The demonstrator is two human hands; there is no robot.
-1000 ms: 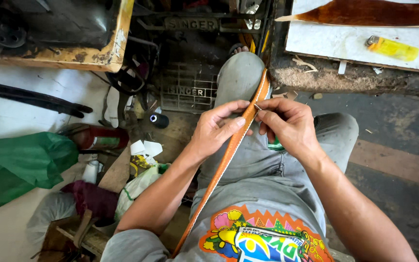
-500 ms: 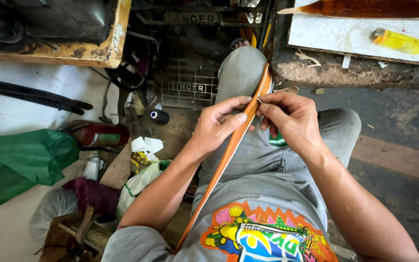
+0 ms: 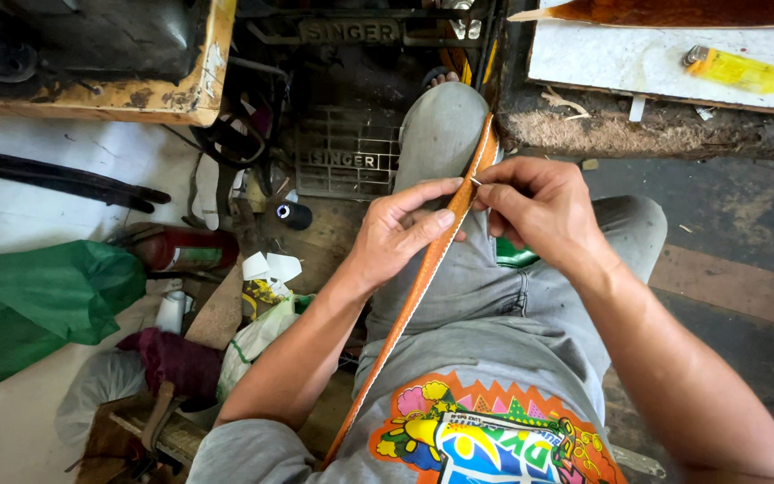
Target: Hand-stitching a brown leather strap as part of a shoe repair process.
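Both hands meet over the lap, left hand [image 3: 405,229] pinching a long, narrow orange leather strap [image 3: 423,269] flat along its edge, right hand [image 3: 539,211] gripping a tiny needle-like tool, barely visible, at its stitched rim; the strap looks light and bendable, its lower end hidden.

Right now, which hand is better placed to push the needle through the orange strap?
The right hand, probably. Its fingertips pinch a thin needle at the edge of the orange strap. The left hand grips the strap flat between thumb and fingers just below, steadying it over the knee.
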